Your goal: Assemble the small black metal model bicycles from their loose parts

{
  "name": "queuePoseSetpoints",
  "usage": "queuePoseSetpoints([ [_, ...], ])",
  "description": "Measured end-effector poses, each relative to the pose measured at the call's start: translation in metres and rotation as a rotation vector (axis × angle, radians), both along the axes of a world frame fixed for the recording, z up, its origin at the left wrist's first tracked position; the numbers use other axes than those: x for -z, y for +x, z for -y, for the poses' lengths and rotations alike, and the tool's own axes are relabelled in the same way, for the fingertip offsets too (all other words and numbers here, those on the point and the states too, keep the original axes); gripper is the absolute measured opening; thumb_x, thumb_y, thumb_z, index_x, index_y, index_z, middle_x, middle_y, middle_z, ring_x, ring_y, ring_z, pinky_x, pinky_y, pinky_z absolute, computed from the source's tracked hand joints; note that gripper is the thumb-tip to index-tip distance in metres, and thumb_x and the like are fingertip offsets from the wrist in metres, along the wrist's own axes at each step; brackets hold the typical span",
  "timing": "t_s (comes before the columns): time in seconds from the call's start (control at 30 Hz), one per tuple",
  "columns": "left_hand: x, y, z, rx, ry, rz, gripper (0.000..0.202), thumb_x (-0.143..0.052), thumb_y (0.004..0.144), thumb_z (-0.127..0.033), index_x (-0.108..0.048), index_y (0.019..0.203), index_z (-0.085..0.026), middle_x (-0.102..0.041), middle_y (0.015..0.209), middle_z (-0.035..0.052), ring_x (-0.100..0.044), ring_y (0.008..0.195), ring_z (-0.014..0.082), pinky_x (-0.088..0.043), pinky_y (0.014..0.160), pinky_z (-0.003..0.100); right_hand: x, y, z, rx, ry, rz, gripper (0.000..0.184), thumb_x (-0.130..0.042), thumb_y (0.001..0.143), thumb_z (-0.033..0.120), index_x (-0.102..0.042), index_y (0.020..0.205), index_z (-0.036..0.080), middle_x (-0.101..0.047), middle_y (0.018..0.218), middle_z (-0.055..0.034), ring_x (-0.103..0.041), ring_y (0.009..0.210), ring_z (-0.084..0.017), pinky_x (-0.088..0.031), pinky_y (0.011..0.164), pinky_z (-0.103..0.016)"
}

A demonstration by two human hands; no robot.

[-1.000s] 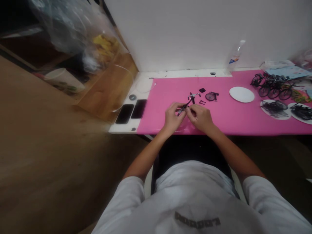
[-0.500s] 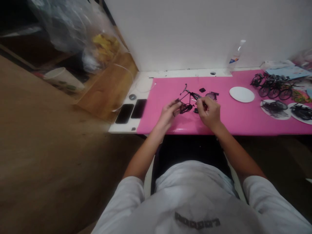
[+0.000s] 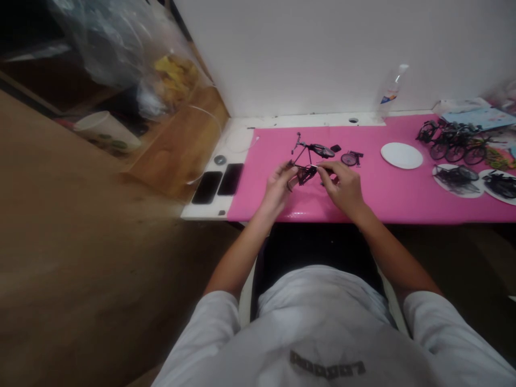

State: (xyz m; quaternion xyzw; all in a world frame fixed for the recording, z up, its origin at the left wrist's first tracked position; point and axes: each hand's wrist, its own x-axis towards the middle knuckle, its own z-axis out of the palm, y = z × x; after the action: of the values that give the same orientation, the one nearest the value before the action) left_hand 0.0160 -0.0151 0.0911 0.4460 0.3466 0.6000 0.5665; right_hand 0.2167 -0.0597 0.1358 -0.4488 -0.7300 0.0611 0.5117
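Above the pink sheet, my left hand (image 3: pixel 279 185) pinches the back part of a small black model bicycle (image 3: pixel 307 157). Its handlebar points away from me and one wheel hangs to the right. My right hand (image 3: pixel 342 183) is closed close to the frame's lower part, with a thin silver-shafted tool (image 3: pixel 314 165) between thumb and fingers. The shaft reaches the bicycle frame; the rest of the tool is mostly hidden by my fingers. On the sheet just right of the model lies a loose wheel with a black part (image 3: pixel 350 158). A small black piece (image 3: pixel 335 148) sits behind.
A white plate (image 3: pixel 402 155) lies to the right. Beyond it are several assembled model bicycles (image 3: pixel 453 142) and two plates of dark parts (image 3: pixel 458 180). Two phones (image 3: pixel 207 187) lie at the left table edge. A clear bottle (image 3: pixel 393 91) stands by the wall.
The model bicycle has turned in my left hand, its wheel now clear of my fingers. My right hand has shifted slightly left, bringing the tool's shaft to the lower frame.
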Motion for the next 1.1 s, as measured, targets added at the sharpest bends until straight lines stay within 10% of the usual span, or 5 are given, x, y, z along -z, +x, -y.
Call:
queuePoseSetpoints([
  [0.27, 0.000, -0.002, -0.002, -0.019, 0.013, -0.020, 0.037, -0.086, 0.091, -0.047, -0.070, 0.115, -0.024, -0.080, 0.110, 0.0068, -0.080, 0.111, 0.0211, -0.066, 0.101, 0.038, 0.004, 0.000, -0.001, 0.026, -0.063, -0.051, 0.038, -0.044, 0.115, 0.055, -0.066, 0.115, 0.024, -0.073, 0.096, -0.0069, -0.068, 0.080, -0.021, -0.053, 0.076, -0.035],
  [0.5, -0.003, 0.003, 0.000, -0.073, 0.044, 0.014, 0.036, -0.087, 0.091, -0.046, -0.068, 0.115, -0.026, -0.079, 0.114, 0.0053, -0.079, 0.111, 0.0190, -0.063, 0.104, 0.037, 0.001, -0.003, 0.000, -0.138, -0.301, -0.298, 0.043, -0.072, 0.100, 0.065, -0.070, 0.113, 0.024, -0.032, 0.065, 0.0090, -0.032, 0.054, -0.013, -0.040, 0.055, -0.029],
  [0.73, 0.001, 0.001, 0.002, -0.012, 0.078, -0.057, 0.030, -0.079, 0.098, -0.047, -0.067, 0.116, -0.027, -0.077, 0.118, 0.0071, -0.078, 0.114, 0.0208, -0.064, 0.102, 0.038, -0.005, -0.005, 0.002, -0.207, -0.397, -0.332, 0.053, -0.082, 0.087, 0.072, -0.078, 0.098, 0.020, -0.032, 0.060, 0.0091, -0.024, 0.052, -0.010, -0.023, 0.049, -0.028],
  [1.1, -0.011, 0.002, 0.010, -0.024, 0.174, -0.077, 0.052, -0.093, 0.082, -0.058, -0.066, 0.112, -0.026, -0.075, 0.119, 0.0071, -0.077, 0.116, 0.0218, -0.063, 0.105, 0.039, -0.004, -0.002, 0.000, -0.167, -0.318, -0.329, 0.052, -0.083, 0.087, 0.073, -0.080, 0.092, 0.021, -0.039, 0.060, 0.0069, -0.029, 0.053, -0.010, -0.031, 0.050, -0.027],
])
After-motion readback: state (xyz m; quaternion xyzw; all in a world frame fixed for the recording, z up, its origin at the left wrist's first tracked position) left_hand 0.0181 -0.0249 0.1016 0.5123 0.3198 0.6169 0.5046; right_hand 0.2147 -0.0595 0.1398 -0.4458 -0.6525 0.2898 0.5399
